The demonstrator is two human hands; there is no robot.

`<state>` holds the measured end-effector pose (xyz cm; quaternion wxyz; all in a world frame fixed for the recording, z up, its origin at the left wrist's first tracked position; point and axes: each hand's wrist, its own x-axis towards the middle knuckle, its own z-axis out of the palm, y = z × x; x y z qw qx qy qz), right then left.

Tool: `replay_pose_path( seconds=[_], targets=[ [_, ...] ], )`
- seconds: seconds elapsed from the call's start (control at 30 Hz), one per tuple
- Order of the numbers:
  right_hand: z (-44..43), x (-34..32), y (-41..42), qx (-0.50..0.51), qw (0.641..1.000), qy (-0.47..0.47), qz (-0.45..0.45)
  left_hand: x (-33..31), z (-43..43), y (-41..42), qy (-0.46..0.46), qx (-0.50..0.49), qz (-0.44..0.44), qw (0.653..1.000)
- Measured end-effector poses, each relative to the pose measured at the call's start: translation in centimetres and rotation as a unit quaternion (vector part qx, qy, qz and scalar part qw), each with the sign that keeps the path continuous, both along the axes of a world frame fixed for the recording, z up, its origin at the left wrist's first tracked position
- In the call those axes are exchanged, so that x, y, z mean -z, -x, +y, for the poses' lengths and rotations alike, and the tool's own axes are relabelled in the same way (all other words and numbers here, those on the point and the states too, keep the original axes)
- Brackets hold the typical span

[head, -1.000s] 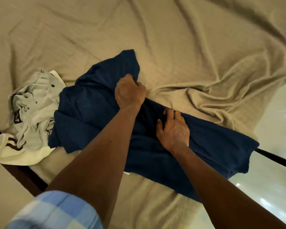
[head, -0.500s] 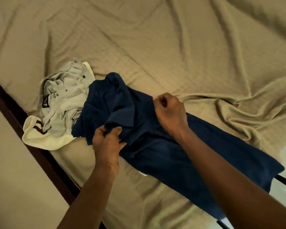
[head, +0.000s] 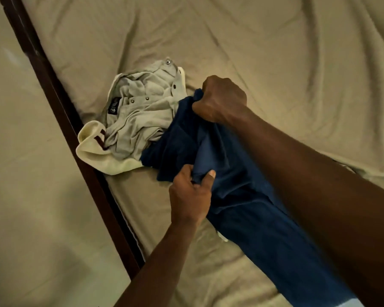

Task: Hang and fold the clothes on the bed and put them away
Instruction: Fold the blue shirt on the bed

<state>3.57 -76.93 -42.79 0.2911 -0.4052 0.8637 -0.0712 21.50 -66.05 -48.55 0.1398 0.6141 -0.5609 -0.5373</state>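
Observation:
A dark blue shirt point(head: 248, 209) lies stretched across the tan bedsheet point(head: 275, 54), running from the middle toward the lower right. My right hand point(head: 221, 99) grips its far end in a fist, close to the crumpled clothes. My left hand point(head: 190, 193) pinches a bunched fold of the same shirt on its near side, thumb on top. A crumpled grey snap-button shirt point(head: 142, 111) lies to the left of the blue shirt, on top of a cream garment with dark red stripes point(head: 93, 147).
A dark wooden bed frame rail point(head: 60, 120) runs diagonally down the left side, with pale floor point(head: 20, 173) beyond it. The wrinkled sheet stretches wide above and to the right of the clothes.
My right hand has moved up to the shirt's far end beside the grey shirt. My left hand still holds the near fold. The blue shirt is narrower and more bunched.

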Motion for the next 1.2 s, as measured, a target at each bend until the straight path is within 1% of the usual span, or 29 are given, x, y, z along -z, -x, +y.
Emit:
replay_pose_path(
  seconds=[0.03,0.07,0.1,0.13,0.17,0.2,0.23,0.27,0.3,0.33,0.37,0.43,0.47,0.5,0.57,0.6,0.67,0.73,0.77,0.83,0.87,0.93,0.97,1.0,1.03,1.07,1.1,1.13,1.2],
  targets=[
    [-0.4,0.1,-0.2,0.011,0.997,0.006,-0.073,0.1,0.3,-0.2,-0.006,-0.014,0.004,1.0],
    [-0.7,0.1,-0.4,0.046,0.982,0.016,-0.18,0.1,0.5,-0.5,-0.015,-0.029,0.008,0.999],
    [-0.9,0.1,-0.7,0.098,0.953,0.033,-0.286,0.2,0.7,-0.7,-0.029,-0.043,0.014,0.999],
    [-0.9,0.1,-0.7,0.152,0.92,0.073,-0.355,0.2,0.9,-0.8,-0.043,-0.053,0.02,0.997],
    [-0.6,0.2,-0.7,0.201,0.893,0.133,-0.38,0.3,0.9,-0.8,-0.056,-0.057,0.026,0.996],
    [-0.2,0.5,-0.6,0.243,0.877,0.192,-0.367,0.3,0.9,-1.0,-0.064,-0.058,0.03,0.996],
    [0.5,0.8,-0.5,0.271,0.876,0.234,-0.322,0.1,0.8,-1.0,-0.06,-0.053,0.027,0.996],
    [1.6,1.0,-0.5,0.285,0.887,0.25,-0.262,-0.1,0.8,-1.0,-0.048,-0.046,0.018,0.998],
    [3.0,1.3,-0.7,0.288,0.904,0.239,-0.207,-0.3,0.7,-0.9,-0.031,-0.038,0.008,0.999],
    [4.5,1.4,-1.1,0.285,0.921,0.208,-0.168,-0.5,0.7,-0.8,-0.012,-0.03,-0.004,0.999],
    [6.1,1.5,-1.5,0.28,0.935,0.158,-0.149,-0.6,0.6,-0.7,0.006,-0.019,-0.018,1.0],
    [9.1,1.7,-2.7,0.268,0.949,0.048,-0.16,-0.6,0.4,-0.5,0.033,0.011,-0.041,0.999],
    [10.0,1.8,-3.2,0.255,0.952,0.019,-0.169,-0.5,0.3,-0.6,0.034,0.028,-0.044,0.998],
    [10.5,1.9,-3.6,0.241,0.955,0.017,-0.17,-0.5,0.0,-0.7,0.029,0.045,-0.042,0.998],
    [10.7,1.8,-3.8,0.211,0.965,0.046,-0.151,-0.6,-0.4,-0.9,0.016,0.072,-0.039,0.996],
    [10.5,1.6,-3.8,0.191,0.969,0.058,-0.145,-0.7,-0.6,-1.0,0.028,0.076,-0.04,0.996],
    [10.0,1.6,-3.8,0.161,0.969,0.078,-0.169,-1.4,-1.4,-1.5,0.108,0.058,-0.041,0.992],
    [9.7,1.7,-3.8,0.158,0.958,0.1,-0.216,-2.2,-3.2,-1.8,0.21,0.046,-0.026,0.976],
    [9.7,1.9,-3.7,0.155,0.954,0.113,-0.23,-2.7,-4.5,-1.7,0.23,0.058,-0.007,0.971],
    [9.7,2.1,-3.7,0.141,0.949,0.139,-0.244,-3.8,-7.6,-1.2,0.213,0.138,0.032,0.967],
    [9.8,2.1,-3.8,0.135,0.946,0.151,-0.255,-4.2,-9.3,-0.8,0.195,0.206,0.035,0.958],
    [10.0,2.0,-3.9,0.162,0.924,0.19,-0.289,-4.3,-12.2,0.5,0.156,0.365,0.008,0.918],
    [10.1,1.9,-4.0,0.193,0.903,0.217,-0.317,-4.1,-13.4,1.2,0.146,0.429,-0.017,0.891],
    [10.3,1.7,-4.2,0.228,0.877,0.242,-0.347,-3.9,-14.4,1.8,0.148,0.466,-0.038,0.871],
    [10.6,1.6,-4.4,0.257,0.856,0.255,-0.369,-3.8,-15.1,2.4,0.149,0.476,-0.046,0.865],
    [10.9,1.5,-4.6,0.274,0.848,0.253,-0.377,-3.6,-15.7,2.7,0.135,0.464,-0.035,0.875],
    [11.2,1.5,-4.9,0.275,0.854,0.239,-0.372,-3.5,-16.0,2.9,0.108,0.437,-0.016,0.893],
    [11.4,1.6,-5.4,0.272,0.867,0.219,-0.356,-3.3,-16.3,3.0,0.076,0.406,0.007,0.911],
    [11.9,2.1,-6.5,0.279,0.895,0.181,-0.297,-3.3,-16.5,3.2,0.017,0.367,0.037,0.929]
  ],
)
